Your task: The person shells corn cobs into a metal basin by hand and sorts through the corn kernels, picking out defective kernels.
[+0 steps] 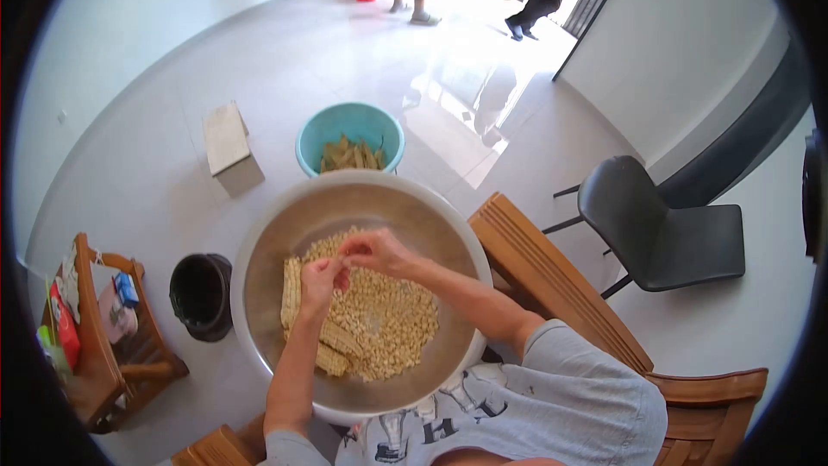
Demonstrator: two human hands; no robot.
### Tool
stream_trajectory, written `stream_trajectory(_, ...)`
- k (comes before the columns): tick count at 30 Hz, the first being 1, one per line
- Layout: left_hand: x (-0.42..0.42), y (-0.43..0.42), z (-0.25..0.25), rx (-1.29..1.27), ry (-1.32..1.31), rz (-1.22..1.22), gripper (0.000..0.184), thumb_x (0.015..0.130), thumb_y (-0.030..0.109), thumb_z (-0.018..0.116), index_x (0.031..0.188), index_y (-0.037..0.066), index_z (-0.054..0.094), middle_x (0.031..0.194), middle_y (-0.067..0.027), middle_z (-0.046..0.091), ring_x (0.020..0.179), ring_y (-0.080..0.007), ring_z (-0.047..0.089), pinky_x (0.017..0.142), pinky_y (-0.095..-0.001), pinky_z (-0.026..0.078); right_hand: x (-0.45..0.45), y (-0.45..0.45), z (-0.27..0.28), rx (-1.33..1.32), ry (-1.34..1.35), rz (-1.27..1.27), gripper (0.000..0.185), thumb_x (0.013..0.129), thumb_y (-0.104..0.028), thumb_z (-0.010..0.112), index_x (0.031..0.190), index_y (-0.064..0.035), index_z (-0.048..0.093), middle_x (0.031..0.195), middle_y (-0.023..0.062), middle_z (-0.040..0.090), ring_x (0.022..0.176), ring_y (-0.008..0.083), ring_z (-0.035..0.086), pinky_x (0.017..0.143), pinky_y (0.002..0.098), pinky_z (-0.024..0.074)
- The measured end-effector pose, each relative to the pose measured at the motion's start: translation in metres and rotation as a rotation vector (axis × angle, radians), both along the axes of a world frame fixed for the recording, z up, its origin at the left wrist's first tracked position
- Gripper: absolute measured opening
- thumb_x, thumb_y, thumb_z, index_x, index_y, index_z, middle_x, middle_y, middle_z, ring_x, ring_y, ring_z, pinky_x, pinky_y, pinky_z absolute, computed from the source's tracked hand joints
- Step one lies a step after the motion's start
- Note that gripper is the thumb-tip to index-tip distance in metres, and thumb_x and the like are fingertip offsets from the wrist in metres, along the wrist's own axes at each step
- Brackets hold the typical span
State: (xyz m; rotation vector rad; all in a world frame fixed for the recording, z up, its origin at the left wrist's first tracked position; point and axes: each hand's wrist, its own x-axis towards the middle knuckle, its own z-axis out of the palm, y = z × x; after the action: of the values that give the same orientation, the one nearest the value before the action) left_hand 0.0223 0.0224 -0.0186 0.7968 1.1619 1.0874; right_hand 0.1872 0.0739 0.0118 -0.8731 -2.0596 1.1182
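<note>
A wide metal basin (267,216) holds a layer of pale corn kernels (397,319). Several corn cobs (291,293) lie along its left side, partly on the kernels. Above the kernels, my left hand (321,280) and my right hand (377,252) meet with fingertips pinched together. Both hands are closed. Whatever lies between the fingers is too small or too hidden to make out.
Beyond the basin stands a teal tub (310,134) with yellowish-brown pieces inside. A dark bucket (200,298) is at the left, a wooden bench (561,285) and black chair (651,224) at the right. A small stool (226,138) stands farther off; two people are near the doorway.
</note>
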Motion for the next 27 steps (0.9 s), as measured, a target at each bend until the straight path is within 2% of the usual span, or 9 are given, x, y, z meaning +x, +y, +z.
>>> stream_trajectory(3,0.005,-0.001,0.004,0.020,-0.135,0.015,0.030,0.084,0.028,0.061,0.069,0.003,0.061,0.057,-0.0027,0.056,0.045,-0.0097,0.051,0.040,-0.0219,0.039,0.002,-0.001,0.012,-0.126,-0.035,0.019,0.022,0.074,-0.008,0.067,0.095,-0.0022,0.061,0.069,0.0065,0.059,0.064,0.0119,0.055,0.060,0.0278,0.0458)
stream_trajectory(11,0.013,-0.005,0.012,0.130,0.090,0.071,0.034,0.086,0.030,0.059,0.067,0.002,0.063,0.053,-0.0017,0.054,0.043,-0.0077,0.048,0.040,-0.0225,0.036,0.004,-0.002,0.019,-0.049,-0.120,-0.052,0.021,0.076,-0.013,0.065,0.093,-0.0016,0.062,0.068,0.0060,0.060,0.062,0.0117,0.055,0.058,0.0281,0.0461)
stream_trajectory(16,0.055,-0.036,0.029,0.340,0.460,-0.329,0.027,0.082,0.026,0.061,0.075,0.000,0.067,0.059,-0.0041,0.060,0.049,-0.0097,0.052,0.048,-0.0262,0.043,0.014,0.016,0.017,-0.075,0.072,-0.351,0.016,0.078,-0.012,0.062,0.087,0.0001,0.063,0.065,0.0054,0.061,0.060,0.0088,0.055,0.057,0.0266,0.0468)
stream_trajectory(19,0.091,-0.073,0.048,0.447,0.284,-0.829,0.038,0.078,0.024,0.068,0.106,0.000,0.061,0.092,-0.0114,0.065,0.076,-0.0138,0.060,0.066,-0.0265,0.048,0.017,0.033,0.020,-0.107,0.070,-0.369,0.013,0.078,-0.012,0.059,0.085,-0.0027,0.064,0.064,0.0025,0.060,0.060,0.0069,0.054,0.056,0.0240,0.0462)
stream_trajectory(22,0.107,-0.103,0.031,0.791,0.268,-0.802,0.050,0.077,0.025,0.068,0.118,0.001,0.052,0.114,-0.0177,0.056,0.100,-0.0269,0.057,0.085,-0.0342,0.046,0.021,0.089,-0.018,0.013,0.091,-0.352,0.010,0.077,-0.015,0.058,0.079,-0.0086,0.065,0.066,0.0015,0.062,0.060,0.0073,0.055,0.056,0.0259,0.0467)
stream_trajectory(23,0.105,-0.101,0.030,0.860,0.315,-0.799,0.050,0.077,0.025,0.067,0.117,0.000,0.051,0.118,-0.0189,0.053,0.105,-0.0309,0.055,0.089,-0.0365,0.045,0.017,0.107,-0.022,-0.241,0.089,-0.403,0.011,0.078,-0.017,0.057,0.074,-0.0094,0.064,0.066,0.0014,0.062,0.060,0.0081,0.056,0.055,0.0275,0.0469)
stream_trajectory(24,0.103,-0.100,0.027,0.877,0.290,-0.778,0.048,0.077,0.024,0.067,0.116,0.000,0.051,0.117,-0.0191,0.053,0.104,-0.0322,0.055,0.088,-0.0372,0.045,0.024,0.136,-0.030,-0.165,0.138,-0.138,0.013,0.079,-0.018,0.056,0.072,-0.0083,0.062,0.066,0.0023,0.062,0.060,0.0093,0.058,0.054,0.0280,0.0474)
stream_trajectory(25,0.102,-0.102,0.023,0.906,0.266,-0.752,0.046,0.077,0.023,0.067,0.114,-0.001,0.052,0.117,-0.0193,0.053,0.103,-0.0335,0.055,0.087,-0.0378,0.045,0.013,0.148,-0.018,-0.363,0.078,-0.283,0.011,0.080,-0.013,0.056,0.077,-0.0055,0.064,0.065,0.0029,0.062,0.063,0.0104,0.059,0.058,0.0270,0.0481)
stream_trajectory(27,0.098,-0.101,0.035,0.821,0.268,-0.820,0.047,0.076,0.022,0.067,0.113,-0.002,0.052,0.117,-0.0196,0.053,0.102,-0.0326,0.056,0.087,-0.0373,0.046,0.003,0.166,0.001,-0.255,0.288,-0.326,0.026,0.083,-0.012,0.057,0.105,-0.0002,0.057,0.076,0.0044,0.062,0.069,0.0107,0.057,0.062,0.0236,0.0467)
